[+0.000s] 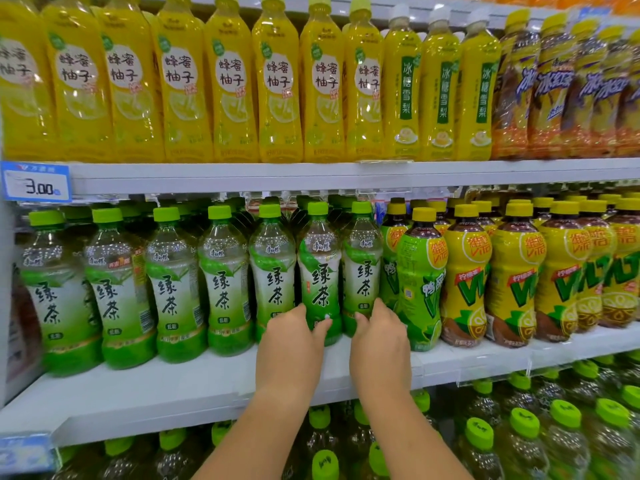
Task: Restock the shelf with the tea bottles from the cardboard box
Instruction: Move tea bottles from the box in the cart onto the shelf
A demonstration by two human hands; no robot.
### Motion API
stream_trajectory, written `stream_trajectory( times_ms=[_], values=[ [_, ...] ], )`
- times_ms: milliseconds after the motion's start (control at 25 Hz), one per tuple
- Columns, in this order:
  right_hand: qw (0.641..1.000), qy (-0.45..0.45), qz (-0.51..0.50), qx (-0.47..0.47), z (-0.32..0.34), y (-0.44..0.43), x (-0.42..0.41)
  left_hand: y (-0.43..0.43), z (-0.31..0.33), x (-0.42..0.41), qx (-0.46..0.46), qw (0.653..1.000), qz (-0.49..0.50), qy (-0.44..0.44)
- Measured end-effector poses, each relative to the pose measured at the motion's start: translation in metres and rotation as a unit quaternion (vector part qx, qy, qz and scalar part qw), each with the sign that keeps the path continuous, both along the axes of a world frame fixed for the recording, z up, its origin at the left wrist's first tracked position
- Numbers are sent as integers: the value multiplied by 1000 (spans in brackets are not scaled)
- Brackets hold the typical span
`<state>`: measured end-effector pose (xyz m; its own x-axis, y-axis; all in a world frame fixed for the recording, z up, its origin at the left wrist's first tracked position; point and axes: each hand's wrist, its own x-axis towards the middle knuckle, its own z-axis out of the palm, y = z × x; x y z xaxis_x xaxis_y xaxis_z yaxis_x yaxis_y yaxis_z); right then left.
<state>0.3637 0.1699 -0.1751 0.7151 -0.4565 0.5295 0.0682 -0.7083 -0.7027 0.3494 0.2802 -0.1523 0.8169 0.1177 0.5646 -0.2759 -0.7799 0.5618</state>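
- Both arms are being stretched fwd to the middle shelf (pixel 173 386), w/ the hands side by side but apart, at the right end of the green tea row (pixel 169 282).
- One green tea btl (pixel 320 271) is being gripped low down by the left hand (pixel 294 337). The thumb is being laid across the lower front of the label, and the fingers are being wrapped round the btl's left side, mostly hidden.
- That btl is being kept upright on the middle shelf, 2nd from the right end of the row.
- The right hand (pixel 379 336) is being held against the last btl (pixel 362 268) of the row. Its thumb is being pressed on the lower front, and its fingers are being run up btw that btl and a green-label Vita btl (pixel 420 282). Whether a grip is being closed round it cannot be told.
- Yellow-label Vita btls (pixel 464 271) are being displayed further right on the same shelf.
- Yellow drink btls (pixel 228 81) are being displayed on the top shelf (pixel 242 176).
- A price tag (pixel 36 183) reading 3.00 is being shown at the top shelf's left edge.
- Green-capped btls (pixel 479 434) are being stocked on the shelf below.
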Motion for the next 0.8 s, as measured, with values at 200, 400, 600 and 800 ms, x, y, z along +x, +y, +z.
stream_trajectory(
  times_ms=[200, 400, 600, 800],
  values=[
    [1000, 4, 9, 20, 3, 0, -6, 4, 1, -7, -81, 996, -16, 21],
    [998, 16, 24, 59, 10, -1, -16, 4, -2, -6, -46, 998, -5, 47],
    [994, 35, 52, 89, 9, -11, -23, 11, 5, -17, -91, 989, -82, 79],
    [979, 74, 133, 136, 19, -12, -49, 26, 7, -37, -129, 967, -152, 160]
  ],
)
